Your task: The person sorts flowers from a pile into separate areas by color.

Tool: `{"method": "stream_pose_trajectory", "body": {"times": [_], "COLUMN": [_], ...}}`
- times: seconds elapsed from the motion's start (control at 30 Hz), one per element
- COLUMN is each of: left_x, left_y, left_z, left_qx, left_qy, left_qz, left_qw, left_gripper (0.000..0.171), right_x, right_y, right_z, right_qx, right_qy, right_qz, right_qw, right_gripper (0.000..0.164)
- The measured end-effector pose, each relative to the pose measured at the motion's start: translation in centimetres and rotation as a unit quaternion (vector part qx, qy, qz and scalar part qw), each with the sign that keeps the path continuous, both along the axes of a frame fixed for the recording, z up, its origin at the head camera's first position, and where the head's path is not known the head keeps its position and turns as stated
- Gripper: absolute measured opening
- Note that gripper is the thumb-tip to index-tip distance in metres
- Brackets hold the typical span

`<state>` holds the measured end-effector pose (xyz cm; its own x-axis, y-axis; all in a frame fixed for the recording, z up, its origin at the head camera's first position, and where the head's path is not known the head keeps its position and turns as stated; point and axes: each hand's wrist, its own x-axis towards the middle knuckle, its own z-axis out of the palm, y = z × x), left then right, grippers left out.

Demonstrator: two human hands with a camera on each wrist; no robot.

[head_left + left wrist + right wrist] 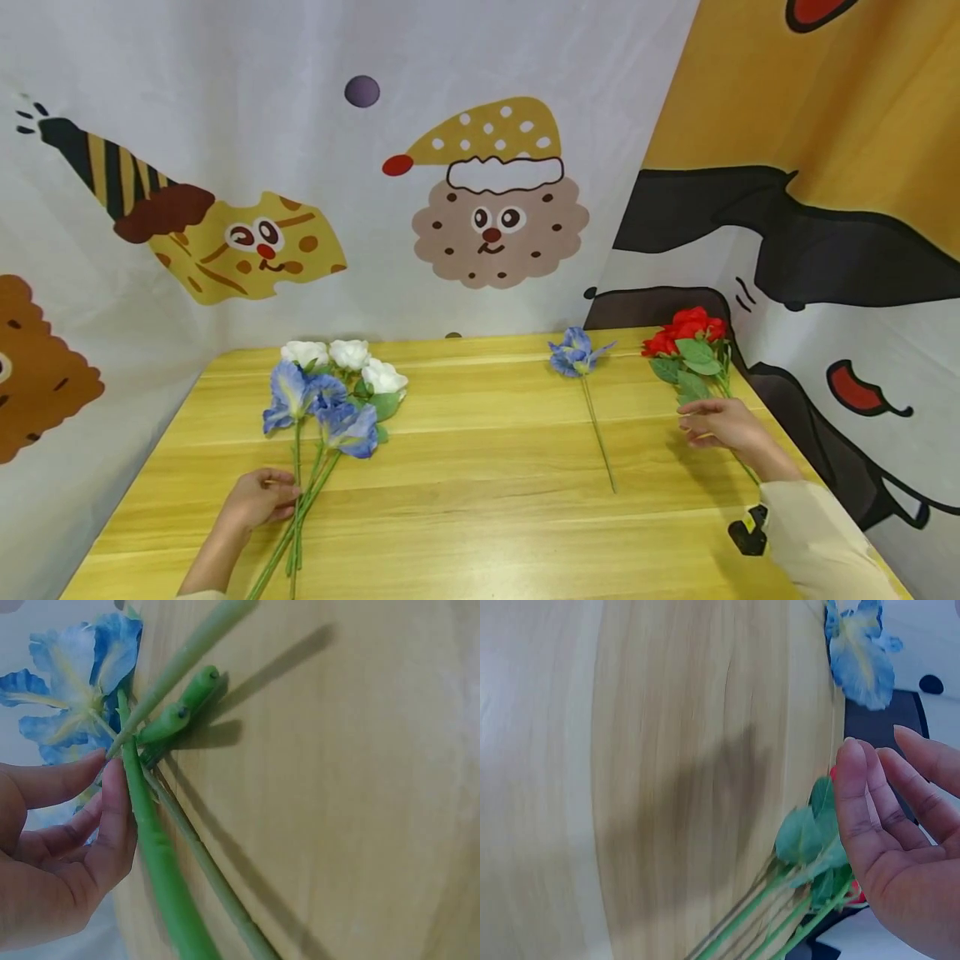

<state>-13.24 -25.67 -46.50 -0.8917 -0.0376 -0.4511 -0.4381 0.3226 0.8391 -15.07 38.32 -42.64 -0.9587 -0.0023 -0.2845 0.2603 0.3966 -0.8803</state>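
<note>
At the left, my left hand pinches a green stem of the blue iris flowers between thumb and fingertips. Their stems cross one another below the blooms. White roses with green leaves lie just behind the irises. Over on the right, my right hand hovers above the stems of the red roses, fingers loosely bent and nothing in them. In the right wrist view, its shadow falls on the wood beside the rose leaves. A single blue iris lies to the left of this hand.
The wooden table ends at the back against a cartoon-printed curtain, which also hangs along the right side. A small black object with a yellow mark sits by the right sleeve.
</note>
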Motion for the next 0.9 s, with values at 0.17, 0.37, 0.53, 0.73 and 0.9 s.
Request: {"method": "stream_pose_trajectory", "body": {"times": [0.17,0.37,0.53,0.73,0.9], "left_x": [0.1,0.2,0.3,0.3,0.3], "left_y": [0.2,0.2,0.2,0.3,1.0], "left_z": [0.2,0.4,1.4,3.1,4.5], "left_qx": [-0.013,-0.021,-0.017,-0.007,-0.01], "left_qy": [0.012,0.031,0.045,0.046,0.062], "left_qz": [-0.002,-0.006,-0.007,-0.008,-0.013], "left_qw": [0.9998,0.9993,0.9988,0.9989,0.9979], "left_gripper": [0.034,0.033,0.035,0.036,0.036], "right_x": [-0.4,-0.7,-1.0,-1.3,-1.8], "right_y": [-1.1,-2.4,-3.2,-4.4,-5.5], "right_z": [-0.1,-0.2,-0.2,-0.1,0.3], "right_qx": [-0.02,-0.029,-0.041,-0.043,-0.041], "right_qy": [0.007,0.009,0.01,0.014,0.013], "right_qz": [0.007,0.009,0.009,0.02,0.022], "right_qw": [1.0,0.999,0.999,0.999,0.999], "right_gripper": [0.036,0.033,0.03,0.034,0.036]}}
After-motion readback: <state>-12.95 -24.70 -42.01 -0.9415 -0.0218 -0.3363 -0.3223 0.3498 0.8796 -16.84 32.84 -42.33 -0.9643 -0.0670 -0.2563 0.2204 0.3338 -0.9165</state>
